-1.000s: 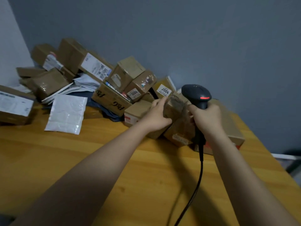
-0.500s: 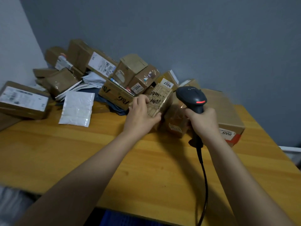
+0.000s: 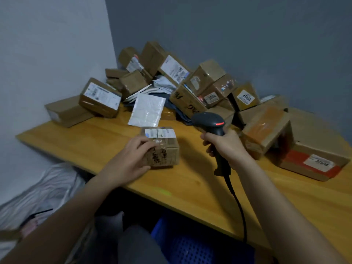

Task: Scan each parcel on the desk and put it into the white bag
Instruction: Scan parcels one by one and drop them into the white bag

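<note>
Your left hand [image 3: 131, 159] grips the small parcel [image 3: 162, 147] while your right hand [image 3: 226, 147] clasps the scanner [image 3: 211, 122]; its label [image 3: 160, 133] faces far, so the beam may miss.

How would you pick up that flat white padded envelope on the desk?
Pinch the white padded envelope at its near edge, coming from the front. It lies flat and thin, its far end tucked against the pile of boxes, so only the near edge is free.

Head cam, looks fwd and down, close over desk [image 3: 106, 141]
</note>
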Motion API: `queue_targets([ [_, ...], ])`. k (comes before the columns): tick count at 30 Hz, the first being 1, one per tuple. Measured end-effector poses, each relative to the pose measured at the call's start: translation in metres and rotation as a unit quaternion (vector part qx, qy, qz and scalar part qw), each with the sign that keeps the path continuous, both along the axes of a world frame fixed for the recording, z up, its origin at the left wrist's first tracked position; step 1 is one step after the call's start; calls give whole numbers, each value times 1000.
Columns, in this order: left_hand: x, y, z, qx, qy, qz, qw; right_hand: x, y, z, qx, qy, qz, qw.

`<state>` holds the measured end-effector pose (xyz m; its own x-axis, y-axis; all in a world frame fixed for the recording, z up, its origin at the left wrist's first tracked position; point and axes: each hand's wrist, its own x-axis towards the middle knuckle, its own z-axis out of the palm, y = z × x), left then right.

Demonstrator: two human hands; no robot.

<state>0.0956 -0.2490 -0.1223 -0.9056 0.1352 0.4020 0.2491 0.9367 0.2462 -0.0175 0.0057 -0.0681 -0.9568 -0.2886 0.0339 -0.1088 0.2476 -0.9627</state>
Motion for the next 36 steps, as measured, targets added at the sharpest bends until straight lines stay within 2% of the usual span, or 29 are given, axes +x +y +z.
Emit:
queue_targets([
  [3,25,-26,-13,83,-30,21,996,11,-30,-5,18,-16,34,999],
  [6,34,-35,-13,126,-9,110,986,20,-54,-9,41,-30,70,996],
  [8,32,-32,-8,196,-19,174,965,22,-67,-12,60,-32,66,995],
  [10,24,-28,-4,268,-64,238,932,23,-77,-15,67,-33,43,996],
  [13,4,-26,-3,279,-177,270,904,25,-87,-22,54,-54,26,997],
  [15,-5,-21,-3,279,-213,263,898,27,-90,-24,48,-75,35,995],
  [17,-9,-21,-3,292,-209,272,893,33,-91,-22,33,-101,65,992],
  [19,-8,-28,-1,313,-188,288,885,36,-90,-23,35,-91,84,992],
  [22,-4,-50,-1,331,-171,297,879,31,-89,-22,62,-27,50,996],
  [24,1,-63,-1,332,-152,315,876,24,-94,-19,64,-25,32,997],
  [28,18,-82,-6,252,-30,408,877,22,-113,-16,66,-50,31,996],
  [30,31,-83,-13,274,0,431,860,25,-126,-18,60,-69,57,994],
  [32,38,-81,-24,347,-29,425,835,30,-136,-21,66,-75,91,991],
  [36,52,-84,-45,469,-122,349,802,40,-145,-25,89,-53,130,986],
])
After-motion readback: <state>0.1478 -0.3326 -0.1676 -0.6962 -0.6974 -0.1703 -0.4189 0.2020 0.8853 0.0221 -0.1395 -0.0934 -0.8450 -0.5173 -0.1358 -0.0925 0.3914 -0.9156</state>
